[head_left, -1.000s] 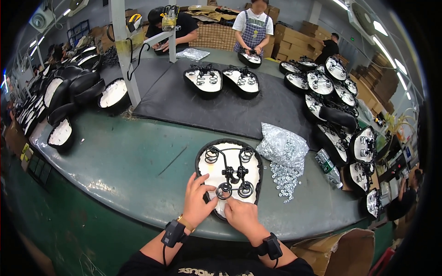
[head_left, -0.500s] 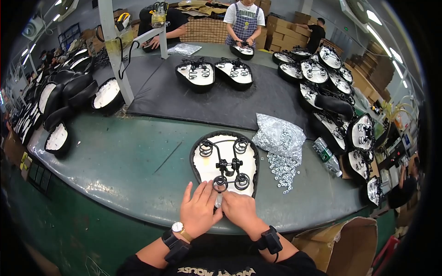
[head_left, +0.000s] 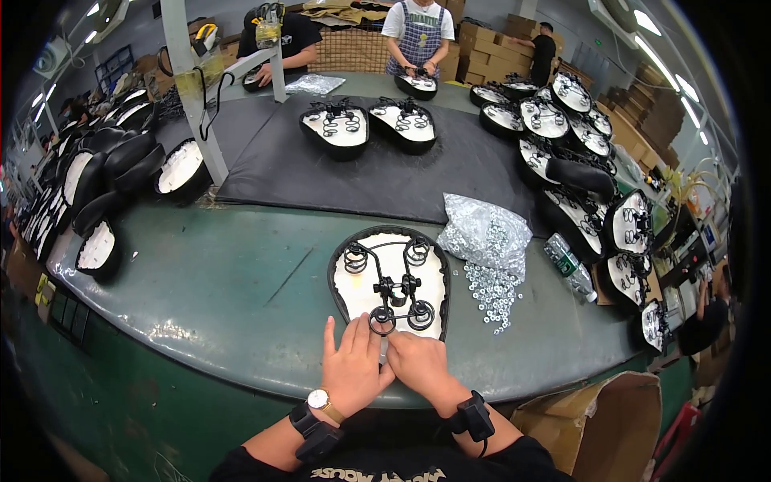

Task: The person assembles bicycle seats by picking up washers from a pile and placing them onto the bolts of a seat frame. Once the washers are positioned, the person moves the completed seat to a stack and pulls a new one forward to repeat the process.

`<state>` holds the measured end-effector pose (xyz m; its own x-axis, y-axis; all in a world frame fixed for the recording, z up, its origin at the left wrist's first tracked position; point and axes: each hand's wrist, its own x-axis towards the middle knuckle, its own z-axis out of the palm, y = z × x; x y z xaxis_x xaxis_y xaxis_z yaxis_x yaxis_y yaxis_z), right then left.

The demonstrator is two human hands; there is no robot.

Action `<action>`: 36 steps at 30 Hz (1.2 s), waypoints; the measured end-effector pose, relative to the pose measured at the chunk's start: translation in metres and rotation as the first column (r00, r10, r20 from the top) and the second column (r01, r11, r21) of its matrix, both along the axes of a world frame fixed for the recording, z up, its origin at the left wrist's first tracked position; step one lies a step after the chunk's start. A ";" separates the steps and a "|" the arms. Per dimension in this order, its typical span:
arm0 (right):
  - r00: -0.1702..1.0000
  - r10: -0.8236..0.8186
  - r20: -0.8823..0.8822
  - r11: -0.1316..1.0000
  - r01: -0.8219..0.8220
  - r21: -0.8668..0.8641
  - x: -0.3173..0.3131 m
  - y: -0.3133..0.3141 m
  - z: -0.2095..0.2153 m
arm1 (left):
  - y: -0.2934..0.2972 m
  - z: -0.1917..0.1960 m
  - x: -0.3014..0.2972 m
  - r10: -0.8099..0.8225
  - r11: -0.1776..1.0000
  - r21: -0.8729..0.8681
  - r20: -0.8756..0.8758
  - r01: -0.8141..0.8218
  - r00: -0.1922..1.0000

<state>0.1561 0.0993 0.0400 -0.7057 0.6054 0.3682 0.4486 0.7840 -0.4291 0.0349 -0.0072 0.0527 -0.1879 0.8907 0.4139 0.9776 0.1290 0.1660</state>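
Note:
A bicycle saddle (head_left: 371, 281) lies upside down in front of me, its white underside facing up and its black rim around it. A black wire spring frame (head_left: 397, 291) with coils rests on that underside. My left hand (head_left: 353, 365) lies over the saddle's near left edge, fingers stretched out, their tips beside the nearest coil. My right hand (head_left: 418, 361) is closed at the near end of the frame, fingers curled down. What its fingertips grip is hidden; a small pale bit shows between the two hands.
To the right, a clear plastic bag of nuts (head_left: 486, 233) spills loose nuts (head_left: 494, 301), beside a plastic bottle (head_left: 570, 265). Stacked saddles (head_left: 574, 217) line the right side; more saddles (head_left: 100, 245) lie left. A metal post (head_left: 193, 96) stands at left. A co-worker (head_left: 418, 40) handles a saddle opposite.
My left hand has shifted slightly to the right, closer to my right hand. The whole view has moved a little; the saddle and spring frame stay in the same arrangement.

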 end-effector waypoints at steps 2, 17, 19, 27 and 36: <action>1.000 -0.004 0.013 1.000 0.004 -0.009 0.000 0.001 0.001 | 0.000 -0.001 0.001 -0.004 1.000 -0.006 0.001 0.004 1.000; 0.993 0.021 -0.119 0.992 -0.006 0.130 0.001 0.004 -0.008 | 0.006 0.003 -0.006 -0.037 0.999 0.007 0.055 0.036 0.998; 0.994 0.036 -0.105 0.994 -0.025 0.110 0.001 0.003 -0.006 | 0.003 0.004 -0.006 -0.041 0.999 0.004 0.056 0.041 0.998; 0.995 0.048 -0.089 0.992 -0.037 0.117 0.001 0.003 0.000 | -0.003 0.008 0.000 -0.025 0.998 -0.051 0.048 0.027 0.999; 0.996 0.040 -0.076 0.993 -0.031 0.110 -0.002 0.007 -0.003 | 0.004 0.008 -0.003 -0.051 0.999 0.001 0.031 0.051 0.998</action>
<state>0.1540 0.1061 0.0372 -0.6926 0.5337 0.4852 0.3882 0.8427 -0.3730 0.0316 -0.0034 0.0605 -0.1550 0.8994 0.4086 0.9773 0.0791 0.1965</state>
